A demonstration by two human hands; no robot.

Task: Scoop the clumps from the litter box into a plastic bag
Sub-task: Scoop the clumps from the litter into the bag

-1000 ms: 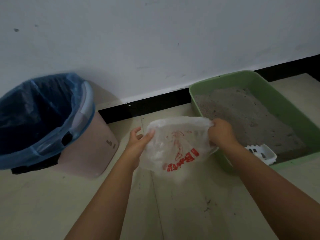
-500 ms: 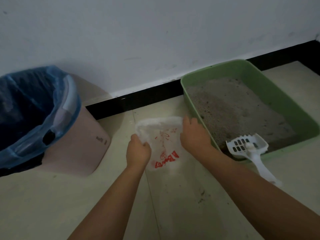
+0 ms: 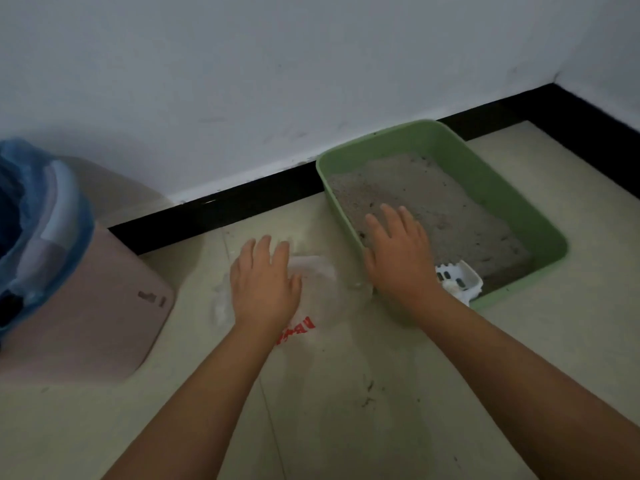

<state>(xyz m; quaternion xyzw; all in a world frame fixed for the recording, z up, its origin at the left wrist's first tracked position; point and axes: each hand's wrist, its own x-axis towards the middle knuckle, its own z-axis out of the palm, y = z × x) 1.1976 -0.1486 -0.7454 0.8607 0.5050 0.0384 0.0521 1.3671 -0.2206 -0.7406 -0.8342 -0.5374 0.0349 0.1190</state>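
Pale tile floor by a white wall, pink bin [image 3: 86, 306] left | your left hand [image 3: 265, 284] lies flat, fingers straight, on the plastic bag [image 3: 318, 282] | right hand [image 3: 398, 258], fingers spread, holds nothing, nearer the scoop [image 3: 459, 280] just to its right in the litter box [image 3: 512, 206].

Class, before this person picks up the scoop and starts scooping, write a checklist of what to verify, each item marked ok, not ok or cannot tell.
1. Thin white plastic bag with red print lies on the floor beside the box: ok.
2. Bag mouth open enough to take clumps: cannot tell; it looks flat.
3. Left hand open, over the bag: ok.
4. Right hand open and free for the scoop: ok.
5. White slotted plastic scoop within reach, in the near corner of the green plastic litter box: ok.
6. Clumps located in the grey litter: cannot tell.
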